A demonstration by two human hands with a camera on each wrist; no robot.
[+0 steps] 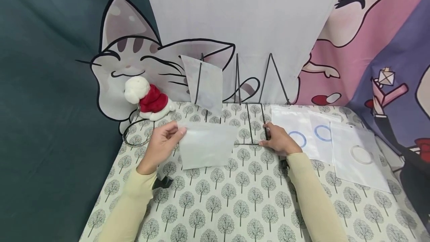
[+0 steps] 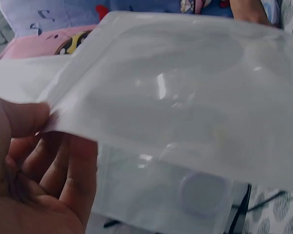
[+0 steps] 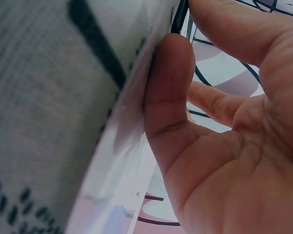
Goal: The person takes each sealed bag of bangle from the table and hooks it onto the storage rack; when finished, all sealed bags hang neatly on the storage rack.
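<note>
Your left hand (image 1: pixel 159 148) is pinching a flat bag (image 1: pixel 208 146) by one corner, thumb on one side and fingers on the other, and the bag is hanging over the middle of the tabletop (image 1: pixel 215 204), nearer its back edge. You may be holding just the corner so the rest is staying flat and easy to see. Your right hand (image 1: pixel 280 139) is gripping the front right corner of the wire rack (image 1: pixel 249 123), maybe to stop the thin bars from sliding. The rack is sitting by the tabletop's back edge, and a second bag (image 1: pixel 211 85) is standing up in it, likely because the wires are propping it. Toward the tabletop's right edge, three bags are lying partly on top of each other: the left bag (image 1: pixel 285 117) and the middle bag (image 1: pixel 310 146) are showing blue rings, and the right bag (image 1: pixel 352 178) a pale one. A toy (image 1: pixel 154 100) in red is resting at the back left corner. The left wrist view is showing your thumb close up and a faint ring in a bag below, but you can't tell if the held bag has anything inside. The right wrist view is showing your thumb touching a black bar, while only the head view is showing the toy.
</note>
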